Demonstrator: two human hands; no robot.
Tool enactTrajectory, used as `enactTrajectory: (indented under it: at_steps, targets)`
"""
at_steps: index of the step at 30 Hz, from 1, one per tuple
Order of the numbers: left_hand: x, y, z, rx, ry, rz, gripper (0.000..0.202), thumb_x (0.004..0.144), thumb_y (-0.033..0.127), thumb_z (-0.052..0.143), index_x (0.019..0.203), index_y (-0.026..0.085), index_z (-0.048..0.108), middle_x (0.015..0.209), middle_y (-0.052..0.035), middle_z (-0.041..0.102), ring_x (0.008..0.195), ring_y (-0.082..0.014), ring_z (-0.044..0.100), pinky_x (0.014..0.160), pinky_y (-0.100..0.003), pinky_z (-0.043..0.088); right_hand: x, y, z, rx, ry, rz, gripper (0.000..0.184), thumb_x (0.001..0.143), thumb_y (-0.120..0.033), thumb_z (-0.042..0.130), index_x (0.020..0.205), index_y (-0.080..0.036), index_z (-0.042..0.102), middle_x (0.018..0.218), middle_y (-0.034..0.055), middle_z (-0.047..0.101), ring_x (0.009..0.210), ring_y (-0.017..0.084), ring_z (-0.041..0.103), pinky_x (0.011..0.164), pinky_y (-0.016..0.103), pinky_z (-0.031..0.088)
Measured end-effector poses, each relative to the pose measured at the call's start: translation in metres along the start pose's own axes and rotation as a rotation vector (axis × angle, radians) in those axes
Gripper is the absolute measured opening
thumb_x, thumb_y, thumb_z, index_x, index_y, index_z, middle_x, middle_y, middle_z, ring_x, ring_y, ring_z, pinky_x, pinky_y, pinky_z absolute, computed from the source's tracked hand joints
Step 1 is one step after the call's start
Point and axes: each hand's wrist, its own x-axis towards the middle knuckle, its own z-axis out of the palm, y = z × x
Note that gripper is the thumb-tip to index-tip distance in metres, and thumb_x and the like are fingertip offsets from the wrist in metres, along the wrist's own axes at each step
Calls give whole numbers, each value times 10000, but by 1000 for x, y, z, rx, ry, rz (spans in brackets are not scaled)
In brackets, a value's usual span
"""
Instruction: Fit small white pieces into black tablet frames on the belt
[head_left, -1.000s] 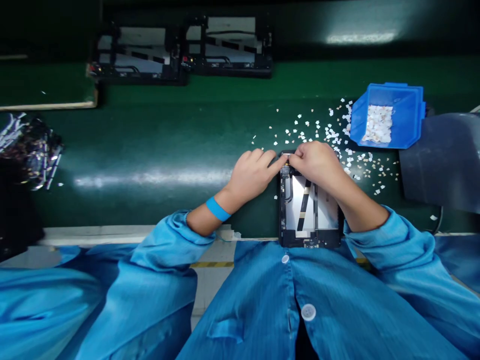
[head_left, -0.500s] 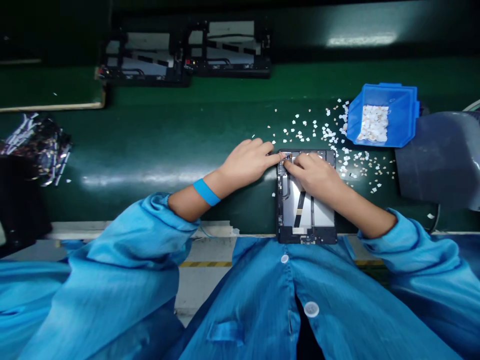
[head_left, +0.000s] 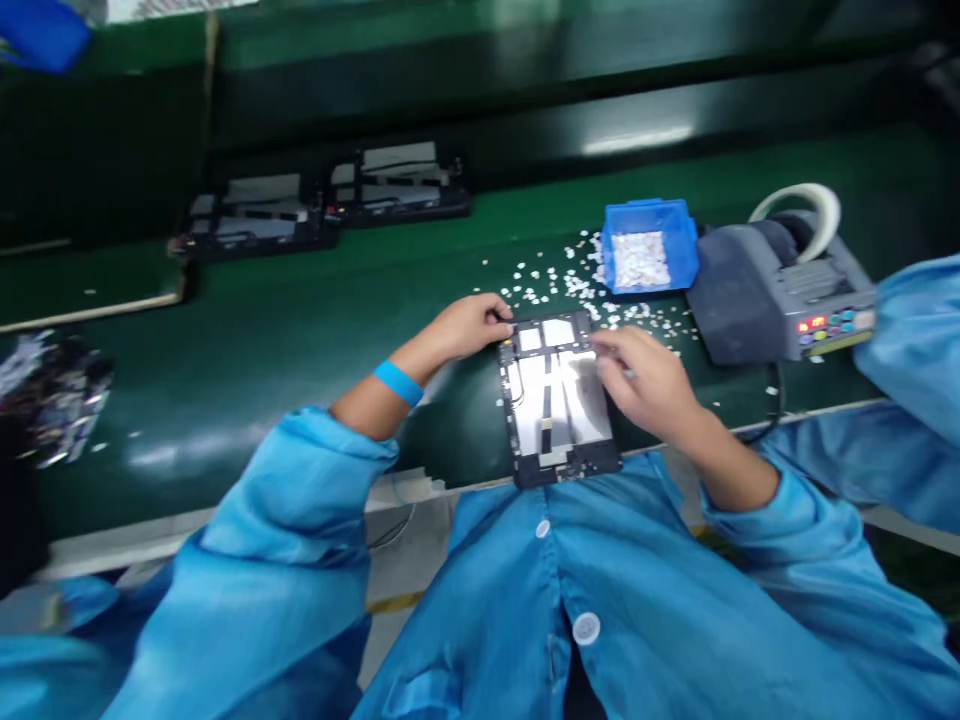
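Note:
An opened tablet frame [head_left: 559, 400] with a silver inner plate and black cables lies on the green belt just in front of me. My left hand [head_left: 469, 325] rests at its top left corner, fingers curled onto the edge. My right hand [head_left: 649, 380] hovers over the frame's right side, fingers bent and blurred by motion; nothing shows in them. A blue band circles my left wrist. Both arms wear blue sleeves.
A blue bin [head_left: 649, 245] of small white pieces stands behind the frame, with several white pieces [head_left: 555, 280] scattered around it. A grey tape dispenser [head_left: 780, 285] sits at right, beside another person's blue sleeve [head_left: 919, 330]. Two more tablet frames [head_left: 322, 205] lie further back.
The view has swung up and to the right. My right hand has left the frame's top left corner and moved to its right side. My left hand stays at the corner.

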Motion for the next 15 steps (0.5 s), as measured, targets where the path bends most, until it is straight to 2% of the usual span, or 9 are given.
enactTrajectory:
  at_steps: [2,4,6,7,8,10,13,15]
  targets:
    - [7,1,-4,-16,-34,-25,215,761,301,719,942,189,696,775,-4,667,711,-178,602,656,-275,413,-46,10,-37,150,239,260,176,1005,-287,606,1118,-222,724,916,37,739,786,176,671,730,316,541]
    - [14,1,-8,-1,-94,-70,236,726,335,735,911,201,675,723,11,641,686,-187,585,635,-277,391,-89,28,-69,314,552,521,150,969,-377,661,987,-232,699,711,-29,657,563,118,571,548,248,473]
    - [22,-1,-11,21,-159,-97,282,712,369,728,929,201,664,702,17,637,693,-203,588,639,-284,389,-119,52,-93,509,819,749,251,869,-458,753,893,-236,637,611,-77,572,454,81,468,438,199,382]
    - [25,-2,-12,33,-176,-100,305,709,386,718,944,200,660,699,18,638,699,-210,590,642,-287,393,-128,65,-101,603,890,839,321,801,-483,805,877,-235,617,606,-88,565,438,69,450,412,182,357]
    - [27,-3,-13,41,-182,-98,331,706,403,712,958,197,657,699,19,639,707,-213,591,649,-289,398,-133,77,-107,682,919,912,383,736,-498,849,881,-232,614,623,-89,581,437,61,454,397,170,347]
    - [27,-3,-13,49,-172,-98,364,707,440,710,970,194,657,693,28,627,710,-204,581,659,-284,407,-132,99,-111,787,893,994,472,657,-514,895,919,-216,640,697,-60,646,465,59,504,390,161,363]
    - [17,0,-11,37,-110,-92,341,761,453,693,991,203,675,708,43,618,721,-176,572,678,-259,412,-113,117,-108,876,839,993,489,667,-546,884,917,-189,663,754,-18,684,497,64,545,395,163,382]
    - [7,6,-10,43,-51,-89,294,790,421,676,1004,218,688,741,43,640,736,-171,587,684,-254,417,-100,122,-106,935,830,969,441,674,-509,880,859,-190,639,718,-27,662,494,60,531,388,155,361]
